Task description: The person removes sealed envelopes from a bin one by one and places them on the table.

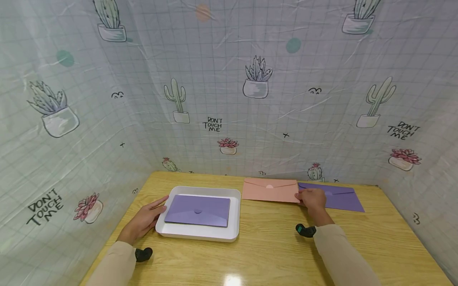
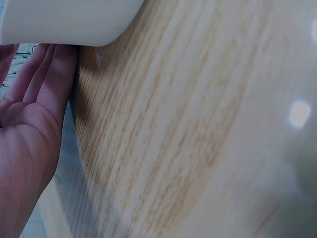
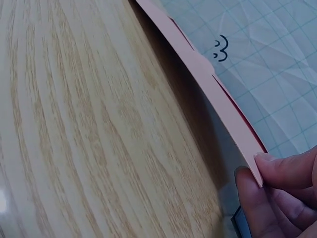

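My right hand (image 1: 313, 199) pinches the right edge of a pink envelope (image 1: 270, 191); in the right wrist view the thumb and a finger (image 3: 252, 201) hold the envelope's corner (image 3: 223, 106), its edge raised off the table. A purple envelope (image 1: 343, 200) lies just right of it, partly behind the hand. On the left, a white tray (image 1: 196, 236) holds another purple envelope (image 1: 200, 204). My left hand (image 1: 143, 220) rests with extended fingers at the tray's left side; in the left wrist view the fingers (image 2: 52, 82) reach behind the tray's wall (image 2: 69, 22).
The wooden table (image 1: 264, 246) ends at a patterned curtain (image 1: 257, 131) at the back, left and right. A black wrist device (image 1: 144, 254) sits by the left sleeve, another (image 1: 305, 230) by the right. Bare tabletop lies between the tray and the right arm.
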`<action>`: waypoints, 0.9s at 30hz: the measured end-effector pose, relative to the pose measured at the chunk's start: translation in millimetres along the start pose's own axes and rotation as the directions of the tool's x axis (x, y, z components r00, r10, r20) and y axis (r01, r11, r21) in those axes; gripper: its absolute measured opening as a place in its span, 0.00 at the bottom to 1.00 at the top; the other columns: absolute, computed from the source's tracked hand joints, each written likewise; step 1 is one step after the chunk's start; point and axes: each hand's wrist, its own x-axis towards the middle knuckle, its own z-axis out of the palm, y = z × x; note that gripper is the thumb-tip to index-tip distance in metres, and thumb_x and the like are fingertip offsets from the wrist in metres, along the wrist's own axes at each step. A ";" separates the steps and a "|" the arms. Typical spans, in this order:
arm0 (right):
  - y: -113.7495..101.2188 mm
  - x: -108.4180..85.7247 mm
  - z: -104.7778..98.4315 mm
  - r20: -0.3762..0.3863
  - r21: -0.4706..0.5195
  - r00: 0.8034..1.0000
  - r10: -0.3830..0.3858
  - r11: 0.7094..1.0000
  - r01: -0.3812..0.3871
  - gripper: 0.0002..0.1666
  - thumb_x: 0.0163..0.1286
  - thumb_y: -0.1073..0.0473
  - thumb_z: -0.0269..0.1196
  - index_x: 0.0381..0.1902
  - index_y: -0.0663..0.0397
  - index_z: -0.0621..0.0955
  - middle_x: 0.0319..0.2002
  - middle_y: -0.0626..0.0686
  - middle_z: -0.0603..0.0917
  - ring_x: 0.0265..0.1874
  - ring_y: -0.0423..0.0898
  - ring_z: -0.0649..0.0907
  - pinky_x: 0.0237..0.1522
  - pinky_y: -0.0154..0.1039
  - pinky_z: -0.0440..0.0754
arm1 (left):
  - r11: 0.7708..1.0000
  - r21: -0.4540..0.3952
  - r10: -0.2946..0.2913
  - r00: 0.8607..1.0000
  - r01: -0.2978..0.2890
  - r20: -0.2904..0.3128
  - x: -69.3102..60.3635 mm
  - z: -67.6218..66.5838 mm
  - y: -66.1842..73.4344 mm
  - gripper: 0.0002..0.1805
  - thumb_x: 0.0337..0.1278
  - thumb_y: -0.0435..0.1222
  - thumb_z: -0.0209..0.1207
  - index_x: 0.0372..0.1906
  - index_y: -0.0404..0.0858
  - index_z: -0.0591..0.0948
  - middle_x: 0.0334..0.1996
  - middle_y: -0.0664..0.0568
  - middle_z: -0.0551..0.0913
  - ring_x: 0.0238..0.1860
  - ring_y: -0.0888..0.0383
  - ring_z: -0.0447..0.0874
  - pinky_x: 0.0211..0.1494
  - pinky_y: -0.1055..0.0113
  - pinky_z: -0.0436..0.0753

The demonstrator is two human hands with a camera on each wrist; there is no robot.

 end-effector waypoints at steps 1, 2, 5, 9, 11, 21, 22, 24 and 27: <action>0.6 0.0 0.0 0.004 -0.001 1.000 -0.010 1.000 0.010 0.18 0.66 0.64 0.73 0.51 0.68 0.88 0.40 0.60 0.92 0.24 0.40 0.86 0.30 0.36 0.89 | 1.000 -0.005 -0.003 1.000 0.003 -0.002 -0.2 0.2 0.1 0.34 0.82 0.46 0.50 0.84 0.55 0.56 0.86 0.40 0.46 0.83 0.39 0.54 0.76 0.49 0.77; 1.1 0.0 0.4 0.005 -0.002 1.000 -0.015 1.000 0.015 0.17 0.66 0.64 0.72 0.51 0.69 0.88 0.41 0.61 0.92 0.24 0.40 0.86 0.29 0.36 0.89 | 1.000 -0.008 -0.004 1.000 0.004 -0.004 -0.5 0.2 0.3 0.34 0.82 0.46 0.50 0.84 0.54 0.56 0.86 0.40 0.46 0.83 0.38 0.54 0.76 0.48 0.76; 2.5 0.2 2.0 0.000 0.017 1.000 -0.020 1.000 0.020 0.16 0.66 0.65 0.72 0.50 0.69 0.88 0.42 0.62 0.92 0.23 0.40 0.86 0.29 0.37 0.90 | 1.000 -0.008 -0.006 1.000 0.005 -0.010 -1.7 0.6 0.8 0.33 0.82 0.46 0.50 0.84 0.54 0.56 0.86 0.39 0.46 0.83 0.38 0.53 0.77 0.47 0.75; 4.6 1.8 3.0 -0.005 0.023 1.000 -0.016 1.000 0.016 0.15 0.66 0.66 0.72 0.49 0.70 0.88 0.41 0.63 0.92 0.23 0.40 0.87 0.28 0.37 0.90 | 1.000 -0.011 0.002 1.000 -0.002 -0.005 -1.9 0.9 0.5 0.33 0.83 0.44 0.50 0.85 0.53 0.56 0.85 0.38 0.46 0.83 0.37 0.54 0.76 0.49 0.77; 5.0 2.7 3.2 -0.008 0.011 1.000 -0.012 1.000 0.012 0.15 0.66 0.65 0.72 0.48 0.69 0.89 0.41 0.62 0.92 0.23 0.40 0.87 0.28 0.37 0.90 | 1.000 -0.015 0.005 1.000 -0.005 -0.004 -1.4 0.9 0.4 0.33 0.83 0.44 0.50 0.84 0.53 0.56 0.85 0.39 0.47 0.83 0.37 0.55 0.75 0.50 0.78; 7.7 4.5 3.8 -0.015 0.004 1.000 -0.007 1.000 0.007 0.15 0.65 0.65 0.73 0.48 0.68 0.89 0.41 0.63 0.92 0.22 0.39 0.87 0.27 0.36 0.90 | 1.000 -0.014 -0.001 1.000 0.001 -0.013 1.0 0.0 -1.2 0.33 0.82 0.46 0.51 0.84 0.53 0.57 0.86 0.39 0.47 0.83 0.37 0.54 0.77 0.47 0.75; 8.1 4.8 3.9 -0.018 0.006 1.000 -0.001 1.000 0.001 0.15 0.64 0.65 0.73 0.47 0.68 0.90 0.40 0.62 0.92 0.21 0.39 0.87 0.27 0.36 0.90 | 1.000 -0.016 -0.002 1.000 0.002 -0.011 1.0 0.1 -1.3 0.34 0.82 0.46 0.51 0.84 0.53 0.57 0.86 0.39 0.47 0.83 0.37 0.54 0.77 0.47 0.75; 8.8 4.9 3.7 -0.021 0.004 1.000 -0.004 1.000 0.004 0.15 0.64 0.65 0.73 0.47 0.68 0.90 0.39 0.61 0.93 0.21 0.38 0.87 0.27 0.36 0.90 | 1.000 -0.020 -0.005 1.000 0.005 -0.010 0.9 0.3 -1.5 0.34 0.82 0.46 0.51 0.84 0.53 0.57 0.86 0.39 0.47 0.83 0.37 0.54 0.77 0.47 0.75; 9.0 5.1 4.1 -0.035 0.004 0.999 -0.010 1.000 0.010 0.14 0.64 0.64 0.73 0.46 0.68 0.90 0.36 0.58 0.92 0.20 0.38 0.87 0.26 0.35 0.89 | 1.000 -0.017 0.000 1.000 -0.001 -0.008 1.2 0.6 -1.1 0.34 0.82 0.46 0.51 0.84 0.52 0.56 0.85 0.38 0.47 0.83 0.37 0.54 0.77 0.46 0.75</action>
